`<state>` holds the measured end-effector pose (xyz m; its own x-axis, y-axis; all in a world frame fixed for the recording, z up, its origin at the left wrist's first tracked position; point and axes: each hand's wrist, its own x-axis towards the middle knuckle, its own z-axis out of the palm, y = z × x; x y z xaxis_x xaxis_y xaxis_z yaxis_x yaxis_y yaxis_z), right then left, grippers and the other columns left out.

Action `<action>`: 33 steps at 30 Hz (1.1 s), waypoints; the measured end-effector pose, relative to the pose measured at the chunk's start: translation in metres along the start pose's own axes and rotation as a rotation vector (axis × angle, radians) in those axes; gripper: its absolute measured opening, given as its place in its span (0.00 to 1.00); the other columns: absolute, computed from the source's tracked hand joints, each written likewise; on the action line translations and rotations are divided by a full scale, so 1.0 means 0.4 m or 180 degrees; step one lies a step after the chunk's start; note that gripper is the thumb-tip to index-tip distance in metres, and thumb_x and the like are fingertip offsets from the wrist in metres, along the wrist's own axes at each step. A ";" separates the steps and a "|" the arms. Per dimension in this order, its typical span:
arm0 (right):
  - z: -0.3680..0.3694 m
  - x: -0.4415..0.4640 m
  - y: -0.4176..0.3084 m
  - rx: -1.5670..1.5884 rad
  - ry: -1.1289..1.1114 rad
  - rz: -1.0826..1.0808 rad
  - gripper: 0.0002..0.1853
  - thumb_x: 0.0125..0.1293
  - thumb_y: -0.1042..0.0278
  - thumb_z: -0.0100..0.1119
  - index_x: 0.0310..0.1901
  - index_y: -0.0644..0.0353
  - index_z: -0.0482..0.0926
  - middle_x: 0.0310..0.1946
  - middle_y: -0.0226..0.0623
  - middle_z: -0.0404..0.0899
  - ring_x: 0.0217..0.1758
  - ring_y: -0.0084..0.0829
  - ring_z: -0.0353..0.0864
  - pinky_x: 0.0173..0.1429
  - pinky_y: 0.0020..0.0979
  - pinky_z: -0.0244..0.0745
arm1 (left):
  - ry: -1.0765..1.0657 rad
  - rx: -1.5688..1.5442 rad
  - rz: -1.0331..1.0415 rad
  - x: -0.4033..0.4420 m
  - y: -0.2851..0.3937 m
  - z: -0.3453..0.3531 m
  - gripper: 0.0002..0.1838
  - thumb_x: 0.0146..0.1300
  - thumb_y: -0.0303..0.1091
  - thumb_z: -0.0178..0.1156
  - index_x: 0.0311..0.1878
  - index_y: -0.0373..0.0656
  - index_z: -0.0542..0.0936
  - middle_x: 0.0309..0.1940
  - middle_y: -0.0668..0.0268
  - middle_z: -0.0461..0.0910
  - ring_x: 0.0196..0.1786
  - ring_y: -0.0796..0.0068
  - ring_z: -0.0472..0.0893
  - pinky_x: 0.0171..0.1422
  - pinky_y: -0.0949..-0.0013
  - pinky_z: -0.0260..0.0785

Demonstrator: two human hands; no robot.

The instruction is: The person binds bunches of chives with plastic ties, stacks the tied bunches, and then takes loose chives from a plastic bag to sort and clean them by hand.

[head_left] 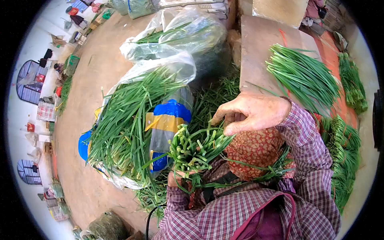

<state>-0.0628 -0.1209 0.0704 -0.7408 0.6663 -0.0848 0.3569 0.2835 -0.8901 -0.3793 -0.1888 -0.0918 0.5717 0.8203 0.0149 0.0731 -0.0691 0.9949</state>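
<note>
My left hand (178, 179) is closed around the lower side of a bunch of green stalks (190, 154), whose pale cut ends face up. Above the bunch, my right hand (254, 114) has curled fingers, its thumb and index finger close to a few thin stalks; what lies between them is too small to tell. Red floral cloth (254, 154) shows under my right hand, with loose leaves across it. Just left of the bunch, a large heap of long green stalks (128, 116) lies on a bundle wrapped with blue and yellow tape (172, 116).
An open clear plastic bag (200, 34) holds more greens at the top. Sorted stalks (302, 74) lie on a brown board (256, 60) at the right, with tied bunches (344, 148) beyond. Loose leaves (218, 94) cover the floor between. Boxes and bags line the far left wall.
</note>
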 end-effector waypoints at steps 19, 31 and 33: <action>0.044 -0.145 0.045 -0.1656 0.0521 -0.0205 0.14 0.57 0.66 0.61 0.45 0.55 0.79 0.38 0.37 0.79 0.45 0.43 0.77 0.48 0.42 0.73 | 0.0602 0.2656 0.1204 0.056 0.119 0.098 0.36 0.33 0.29 0.71 0.55 0.53 0.82 0.28 0.64 0.76 0.30 0.63 0.77 0.35 0.62 0.69; 0.069 -0.182 0.061 -0.1546 0.0837 -0.0242 0.08 0.56 0.72 0.59 0.39 0.56 0.77 0.33 0.36 0.74 0.41 0.41 0.76 0.44 0.41 0.72 | 0.0580 0.3183 0.1442 0.052 0.112 0.117 0.36 0.37 0.30 0.68 0.58 0.60 0.80 0.32 0.65 0.76 0.32 0.66 0.76 0.35 0.65 0.68; 0.073 -0.177 0.066 -0.1618 0.1019 -0.0244 0.07 0.57 0.72 0.58 0.39 0.56 0.77 0.32 0.37 0.74 0.40 0.41 0.76 0.43 0.41 0.72 | 0.0481 0.3270 0.1511 0.053 0.112 0.119 0.34 0.40 0.32 0.67 0.58 0.60 0.80 0.32 0.66 0.76 0.32 0.67 0.76 0.35 0.65 0.67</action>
<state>-0.0175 -0.1806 0.0398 -0.5952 0.7831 0.1804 0.5949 0.5802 -0.5563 -0.3250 -0.2013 -0.0518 0.6210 0.6426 0.4489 0.5497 -0.7652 0.3350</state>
